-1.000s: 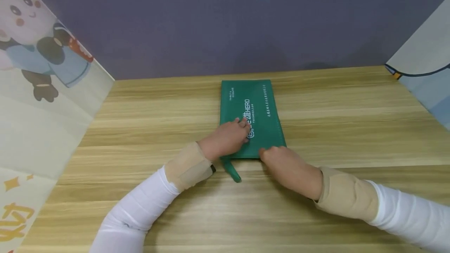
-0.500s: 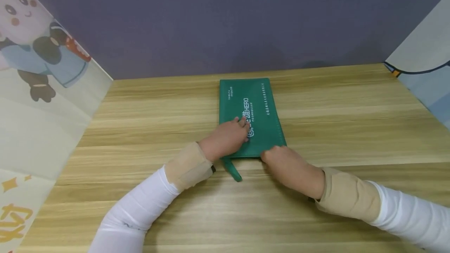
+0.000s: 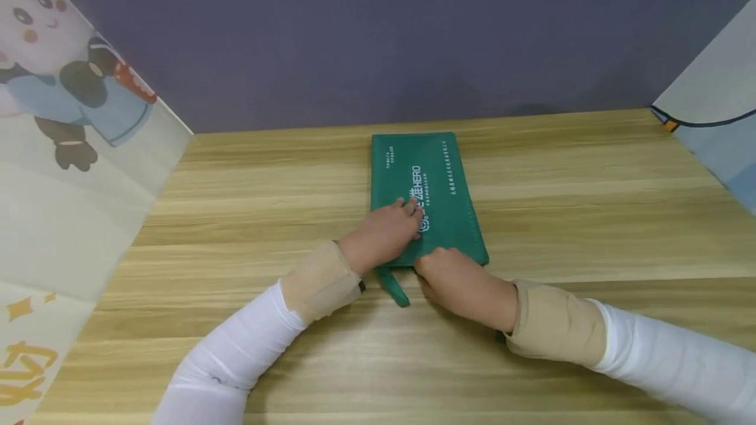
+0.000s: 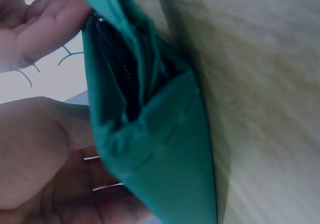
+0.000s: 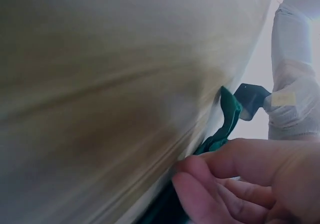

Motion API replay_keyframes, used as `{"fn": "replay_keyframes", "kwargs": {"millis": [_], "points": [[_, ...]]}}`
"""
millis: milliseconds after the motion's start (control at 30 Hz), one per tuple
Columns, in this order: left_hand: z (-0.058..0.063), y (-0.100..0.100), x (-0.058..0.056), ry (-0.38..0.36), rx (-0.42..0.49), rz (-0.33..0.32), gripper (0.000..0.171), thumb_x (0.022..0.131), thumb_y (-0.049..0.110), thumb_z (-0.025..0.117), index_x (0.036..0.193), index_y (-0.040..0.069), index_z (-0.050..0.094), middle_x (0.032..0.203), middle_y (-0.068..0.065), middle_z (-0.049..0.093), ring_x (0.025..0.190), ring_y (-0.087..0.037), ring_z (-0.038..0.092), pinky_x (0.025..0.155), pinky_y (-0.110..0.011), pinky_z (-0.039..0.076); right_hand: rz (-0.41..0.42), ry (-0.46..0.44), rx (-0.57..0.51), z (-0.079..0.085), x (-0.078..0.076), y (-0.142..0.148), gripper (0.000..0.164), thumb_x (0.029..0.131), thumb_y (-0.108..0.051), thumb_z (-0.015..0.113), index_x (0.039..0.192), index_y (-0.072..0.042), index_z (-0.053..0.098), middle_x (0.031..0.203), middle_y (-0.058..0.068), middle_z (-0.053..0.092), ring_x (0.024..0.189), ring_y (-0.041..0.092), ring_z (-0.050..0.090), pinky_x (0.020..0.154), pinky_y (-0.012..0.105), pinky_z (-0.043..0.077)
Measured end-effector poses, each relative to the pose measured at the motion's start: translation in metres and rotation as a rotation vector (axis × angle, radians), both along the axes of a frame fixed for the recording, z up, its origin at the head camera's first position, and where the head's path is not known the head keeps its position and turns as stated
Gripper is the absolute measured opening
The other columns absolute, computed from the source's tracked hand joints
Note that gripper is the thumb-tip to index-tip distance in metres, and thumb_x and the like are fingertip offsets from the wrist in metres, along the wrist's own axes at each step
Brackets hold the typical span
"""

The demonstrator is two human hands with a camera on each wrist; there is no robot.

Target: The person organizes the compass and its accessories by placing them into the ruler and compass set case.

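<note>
A green zip pouch (image 3: 440, 215) with white lettering, including "HERO", lies flat on the wooden table. My left hand (image 3: 386, 231) rests on its left part, fingers extended across the lettering. At the near edge, my right hand (image 3: 457, 284) pinches the zipper pull with thumb and curled fingers; the pull itself is mostly hidden by the fingertips. In the left wrist view the pouch's end gapes slightly, showing a dark zipper (image 4: 119, 58) inside, with right-hand fingers (image 4: 55, 21) right at it. A green wrist strap (image 3: 394, 288) sticks out from the near left corner.
The wood-grain table (image 3: 266, 169) extends around the pouch. A dark purple panel (image 3: 413, 38) stands behind it. Pale cartoon-printed panels (image 3: 77, 84) flank the table on left and right.
My right hand has slid left along the pouch's near edge, and the pouch's near right corner now shows. My left hand has stayed in place on the pouch.
</note>
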State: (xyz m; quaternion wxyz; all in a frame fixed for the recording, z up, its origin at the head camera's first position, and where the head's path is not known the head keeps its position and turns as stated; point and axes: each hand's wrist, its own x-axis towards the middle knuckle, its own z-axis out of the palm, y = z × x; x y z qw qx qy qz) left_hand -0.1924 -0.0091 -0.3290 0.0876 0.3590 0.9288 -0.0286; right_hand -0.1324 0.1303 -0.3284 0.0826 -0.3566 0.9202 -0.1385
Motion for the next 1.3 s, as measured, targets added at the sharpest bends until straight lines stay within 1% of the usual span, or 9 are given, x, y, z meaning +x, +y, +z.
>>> {"fn": "replay_keyframes", "kwargs": {"millis": [100,300,567,733,900,967,1067,1167,1300], "points": [[0.0,0.001,0.001,-0.013,0.008,-0.001,0.05,0.098,0.027,0.047,0.139,-0.002,0.042,0.145,-0.019,0.038,0.133,-0.032,0.037,0.108,-0.037,0.031,0.024,-0.007,-0.033,-0.003,-0.001,-0.009,0.016,0.084,0.003,0.06,0.071,-0.006,0.061,0.066,0.005,0.062,0.063,0.016,0.062,0.053,0.027,0.046],[0.001,0.005,0.001,-0.027,-0.026,0.011,0.051,0.098,0.029,0.047,0.14,0.001,0.04,0.147,-0.017,0.036,0.134,-0.03,0.036,0.108,-0.035,0.032,0.097,0.083,-0.094,-0.011,0.001,-0.022,0.009,0.085,0.002,0.06,0.083,-0.006,0.058,0.075,0.006,0.061,0.071,0.014,0.061,0.06,0.025,0.046],[-0.001,0.003,-0.001,-0.054,-0.024,0.061,0.051,0.098,0.029,0.048,0.141,0.004,0.041,0.148,-0.014,0.036,0.134,-0.03,0.036,0.108,-0.034,0.032,0.104,0.107,-0.111,-0.012,0.0,-0.025,0.009,0.087,0.003,0.058,0.091,-0.005,0.058,0.08,0.007,0.062,0.075,0.014,0.061,0.064,0.026,0.047],[-0.002,-0.002,0.003,-0.03,-0.009,0.035,0.05,0.097,0.029,0.049,0.139,0.002,0.043,0.146,-0.015,0.038,0.133,-0.03,0.038,0.107,-0.035,0.033,0.12,0.105,-0.107,-0.013,0.001,-0.027,0.016,0.089,0.0,0.057,0.104,-0.003,0.059,0.089,0.01,0.066,0.083,0.018,0.065,0.07,0.028,0.051],[-0.002,-0.004,0.006,-0.009,0.005,0.022,0.05,0.097,0.029,0.05,0.138,0.002,0.044,0.145,-0.015,0.039,0.133,-0.029,0.039,0.107,-0.035,0.033,0.121,0.095,-0.088,-0.012,0.001,-0.028,0.017,0.089,0.0,0.058,0.105,-0.003,0.06,0.087,0.01,0.067,0.081,0.018,0.066,0.069,0.027,0.051],[-0.001,-0.004,0.006,-0.005,0.009,0.022,0.05,0.097,0.029,0.051,0.138,0.002,0.044,0.145,-0.015,0.04,0.133,-0.029,0.038,0.108,-0.035,0.032,0.119,0.101,-0.078,-0.013,0.001,-0.028,0.015,0.089,-0.001,0.058,0.104,-0.003,0.06,0.085,0.01,0.066,0.08,0.018,0.066,0.068,0.027,0.052],[-0.002,-0.006,0.006,0.002,0.036,0.011,0.049,0.096,0.029,0.052,0.137,0.001,0.046,0.143,-0.015,0.042,0.133,-0.027,0.039,0.109,-0.034,0.029,0.13,0.041,-0.073,-0.013,-0.002,-0.026,0.004,0.087,-0.003,0.06,0.085,-0.007,0.061,0.072,0.004,0.062,0.067,0.012,0.062,0.059,0.024,0.048],[-0.005,-0.011,0.002,0.0,0.11,0.004,0.047,0.096,0.028,0.054,0.135,0.002,0.049,0.141,-0.015,0.045,0.13,-0.028,0.042,0.108,-0.036,0.033,0.148,-0.027,-0.107,-0.012,-0.005,-0.02,0.016,0.085,-0.006,0.062,0.072,-0.012,0.057,0.06,-0.004,0.052,0.054,0.004,0.049,0.053,0.02,0.041],[-0.009,-0.024,-0.004,0.007,0.225,0.01,0.044,0.095,0.026,0.056,0.133,0.005,0.051,0.136,-0.015,0.05,0.124,-0.031,0.049,0.101,-0.039,0.04,0.137,-0.033,-0.177,-0.008,-0.011,-0.002,0.011,0.088,-0.014,0.064,0.077,-0.011,0.062,0.063,-0.008,0.055,0.055,0.001,0.047,0.054,0.018,0.042]]}}
